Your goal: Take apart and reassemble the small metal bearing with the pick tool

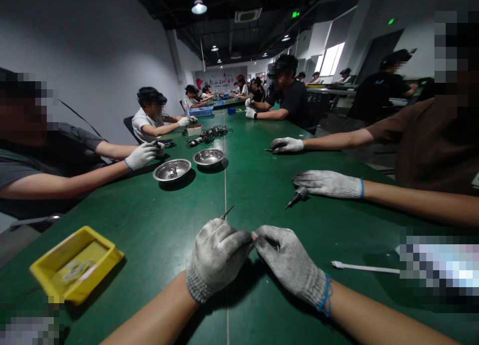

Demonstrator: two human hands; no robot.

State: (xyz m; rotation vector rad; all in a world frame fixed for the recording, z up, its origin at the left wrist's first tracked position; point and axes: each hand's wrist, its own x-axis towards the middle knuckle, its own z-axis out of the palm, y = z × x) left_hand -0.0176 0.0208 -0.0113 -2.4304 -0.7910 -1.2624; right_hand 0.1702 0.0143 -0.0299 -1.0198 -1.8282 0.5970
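Observation:
Both my hands wear grey knit gloves and meet over the green table (149,225) near its front edge. My left hand (215,258) is closed in a fist around a thin pointed metal tool (227,213) whose tip sticks out beyond the knuckles. My right hand (288,260) is curled beside it, its fingertips pinched against the left hand. What the pinch holds is too small to make out.
A yellow tray (75,262) sits at the front left. Two steel bowls (172,170) (208,157) stand mid-table, with a cable bundle (209,134) beyond. A co-worker's gloved hand (329,183) rests by a screwdriver (297,197) on the right. A white cable (364,268) lies at right. More people sit along both sides.

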